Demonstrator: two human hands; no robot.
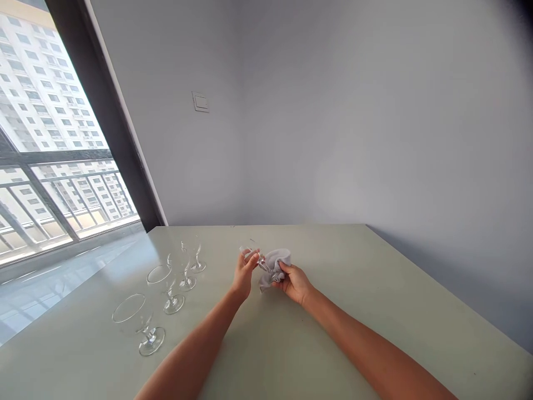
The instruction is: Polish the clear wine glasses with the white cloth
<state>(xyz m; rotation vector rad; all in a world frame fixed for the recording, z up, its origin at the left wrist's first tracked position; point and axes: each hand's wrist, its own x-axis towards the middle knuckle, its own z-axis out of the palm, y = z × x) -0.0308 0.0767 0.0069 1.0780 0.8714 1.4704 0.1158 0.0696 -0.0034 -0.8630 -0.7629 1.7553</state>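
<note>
My left hand [246,270] is closed around a clear stemmed glass [261,261], tilted on its side above the table. Much of its bowl is hidden by my fingers. A crumpled light grey cloth [278,257] is gripped in my right hand [295,282], thumb on top. The cloth lies against the stem end of the glass, so the foot is mostly covered. Both hands are close together over the middle of the table.
Several clear stemmed glasses, the nearest one [152,341] at front left, stand upright in a row along the left of the pale green table [353,344]. Grey walls [375,111] rise behind it. A window [54,111] is at the left.
</note>
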